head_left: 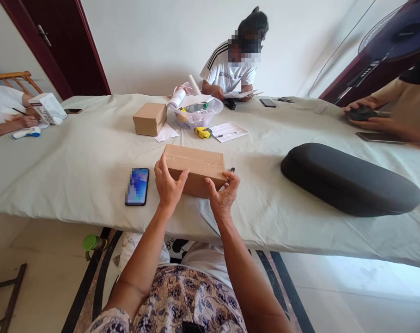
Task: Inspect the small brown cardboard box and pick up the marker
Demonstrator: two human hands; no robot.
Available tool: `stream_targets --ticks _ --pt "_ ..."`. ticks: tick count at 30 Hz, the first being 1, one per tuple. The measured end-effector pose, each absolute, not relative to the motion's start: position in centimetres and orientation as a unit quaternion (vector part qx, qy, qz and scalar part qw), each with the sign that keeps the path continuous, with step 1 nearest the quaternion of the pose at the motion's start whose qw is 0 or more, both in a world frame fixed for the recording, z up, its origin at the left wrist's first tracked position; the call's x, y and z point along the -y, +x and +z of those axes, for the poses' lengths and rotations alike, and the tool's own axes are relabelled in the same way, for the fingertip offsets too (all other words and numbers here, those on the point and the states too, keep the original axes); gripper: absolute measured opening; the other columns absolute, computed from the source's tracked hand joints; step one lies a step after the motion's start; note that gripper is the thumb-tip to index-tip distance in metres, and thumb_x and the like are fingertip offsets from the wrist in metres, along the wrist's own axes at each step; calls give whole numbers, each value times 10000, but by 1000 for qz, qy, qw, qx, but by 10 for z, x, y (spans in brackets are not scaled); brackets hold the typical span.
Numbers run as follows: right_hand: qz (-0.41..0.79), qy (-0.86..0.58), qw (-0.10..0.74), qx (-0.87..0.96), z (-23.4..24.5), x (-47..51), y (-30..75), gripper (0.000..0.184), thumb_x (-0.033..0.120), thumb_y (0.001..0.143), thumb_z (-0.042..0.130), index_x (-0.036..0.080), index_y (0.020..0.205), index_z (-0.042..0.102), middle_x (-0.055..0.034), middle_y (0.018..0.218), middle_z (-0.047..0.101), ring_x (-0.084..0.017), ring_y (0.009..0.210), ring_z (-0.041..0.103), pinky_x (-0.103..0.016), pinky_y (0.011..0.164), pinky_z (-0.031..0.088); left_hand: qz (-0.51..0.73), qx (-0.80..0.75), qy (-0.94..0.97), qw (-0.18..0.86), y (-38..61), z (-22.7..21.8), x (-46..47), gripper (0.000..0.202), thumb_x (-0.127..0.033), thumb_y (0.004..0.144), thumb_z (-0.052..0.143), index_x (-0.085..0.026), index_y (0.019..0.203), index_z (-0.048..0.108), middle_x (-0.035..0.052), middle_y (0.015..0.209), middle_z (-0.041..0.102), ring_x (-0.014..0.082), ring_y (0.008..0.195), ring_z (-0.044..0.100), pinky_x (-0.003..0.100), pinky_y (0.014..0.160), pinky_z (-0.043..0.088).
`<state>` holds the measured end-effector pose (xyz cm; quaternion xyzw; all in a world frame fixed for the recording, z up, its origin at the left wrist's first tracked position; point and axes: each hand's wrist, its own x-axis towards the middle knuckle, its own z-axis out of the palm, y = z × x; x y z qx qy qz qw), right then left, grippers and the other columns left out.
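Half-open, my left hand (169, 184) and right hand (224, 194) clasp opposite ends of the nearer cardboard box (196, 159), between the smartphone (137, 186) and black case (351, 180). I expect stiff walls, weight unclear, best held by those ends.

a wide stretch of bare cloth on the surface (74, 166) opens left of the phone (140, 185), where a hand could slide in from the near edge; between phone and left hand (168, 185) the gap is narrow. a roomy lane runs between the right hand (224, 194) and the long black case (348, 180), whose bulk bars low passage farther right. beyond the carton (196, 159), the tape measure (203, 133), smaller box (147, 121) and basin (197, 121) crowd the way forward.
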<state>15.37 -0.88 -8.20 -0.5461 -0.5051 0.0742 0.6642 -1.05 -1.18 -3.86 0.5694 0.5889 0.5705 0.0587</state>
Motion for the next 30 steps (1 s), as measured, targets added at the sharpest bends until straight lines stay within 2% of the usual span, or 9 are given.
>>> stream_targets --ticks 4,7,12,14,18,23,28,30 --pt "82 -593 642 480 -71 8 147 613 617 670 806 237 1056 522 -43 1058 578 -220 952 577 -381 862 486 544 -623 561 34 -3 -43 13 1031 -763 727 719 -190 1519 392 234 1434 453 379 1359 499 543 1107 464" --pt "97 -593 639 480 -68 8 147 581 616 695 787 245 1056 524 -42 1076 582 -218 975 581 -375 877 486 530 -633 563 35 -4 -49 14 1004 -785 700 723 -206 1476 455 214 1403 454 388 1330 514 548 1081 481" --pt "154 -534 672 490 -75 7 155 392 579 844 631 254 1053 570 -55 1111 623 -199 965 605 -340 822 506 531 -621 574 50 -13 -51 12 843 -730 784 689 -233 1441 514 186 1380 463 370 1319 524 540 1097 467" --pt "182 -517 682 484 -81 8 158 377 557 881 576 252 1101 601 -78 1177 639 -200 981 615 -331 802 516 539 -612 576 55 -15 -51 11 782 -692 823 674 -232 1437 528 186 1384 464 364 1331 517 535 1109 457" --pt "225 -520 673 476 -100 10 162 465 508 881 573 233 1252 623 -118 1241 673 -217 1005 642 -357 826 542 554 -598 576 65 -20 -52 11 699 -642 859 665 -234 1415 548 183 1395 480 337 1325 525 508 1115 458" --pt "260 -556 611 500 -126 9 167 423 415 843 574 195 1189 679 -99 1044 753 -228 916 689 -395 806 575 559 -588 581 71 -26 -50 12 619 -620 889 642 -249 1377 554 163 1404 547 297 1347 514 475 1147 430" --pt "235 -556 609 514 -129 9 165 398 356 867 547 196 1208 675 -106 1080 755 -215 918 703 -398 798 590 581 -581 568 51 -31 -51 14 588 -630 880 653 -247 1322 589 144 1356 603 273 1320 548 442 1164 414" --pt "220 -543 631 509 -124 12 164 371 372 884 565 203 1194 679 -107 1112 751 -213 959 701 -412 849 586 606 -573 549 62 -32 -52 16 623 -656 858 664 -233 1309 593 145 1332 616 272 1298 565 435 1143 435"
